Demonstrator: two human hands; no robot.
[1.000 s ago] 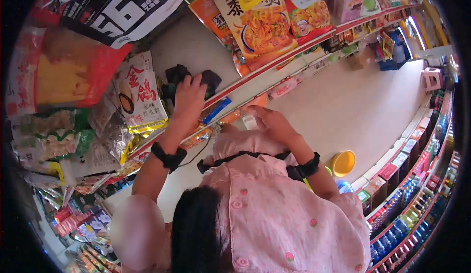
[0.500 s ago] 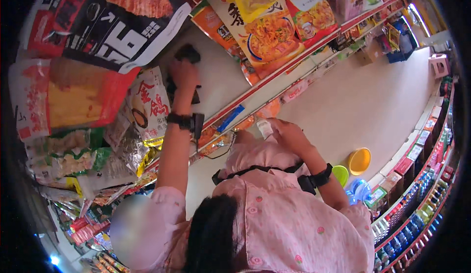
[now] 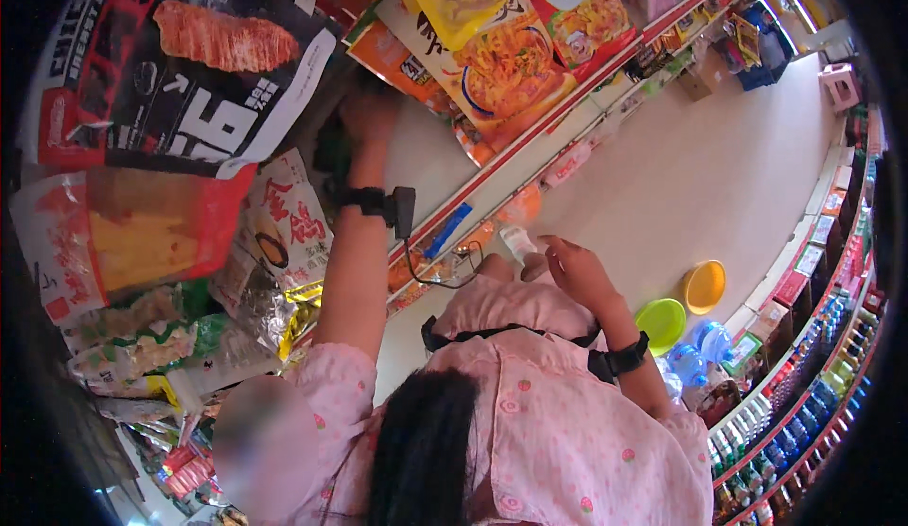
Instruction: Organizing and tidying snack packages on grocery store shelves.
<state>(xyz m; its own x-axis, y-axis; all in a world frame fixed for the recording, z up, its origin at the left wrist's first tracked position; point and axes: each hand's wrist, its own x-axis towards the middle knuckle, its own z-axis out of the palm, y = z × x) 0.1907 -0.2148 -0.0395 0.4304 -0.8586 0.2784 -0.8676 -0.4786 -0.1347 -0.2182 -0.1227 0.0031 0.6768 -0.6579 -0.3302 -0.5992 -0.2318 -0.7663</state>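
From where I'm standing, the person's left hand point(image 3: 369, 114) is resting deep on the shelf point(image 3: 426, 152), in the shadow beneath the edge of a big black package point(image 3: 222, 100). A dark bundle that is looking like cloth point(image 3: 331, 148) is lying right at that hand, showing along its left side and down toward the wrist. The fingers are blurring into the dark, so I cannot tell whether they are gripping the bundle or only lying on it.

The right hand point(image 3: 582, 275) is hanging well apart from the bundle, out over the floor point(image 3: 719, 176) beyond the shelf's front edge. Its fingers are curving loosely, and I am seeing nothing in its grasp.

A white packet with red lettering point(image 3: 287, 209) is leaning just to the left of the bundle, and a noodle packet with a picture of a bowl point(image 3: 506, 72) is lying to the right of the left hand. A blue strip point(image 3: 448, 231) is sitting along the shelf's front, between the two hands. Farther right, a green basin point(image 3: 660, 325) and a yellow basin point(image 3: 705, 287) are standing side by side.
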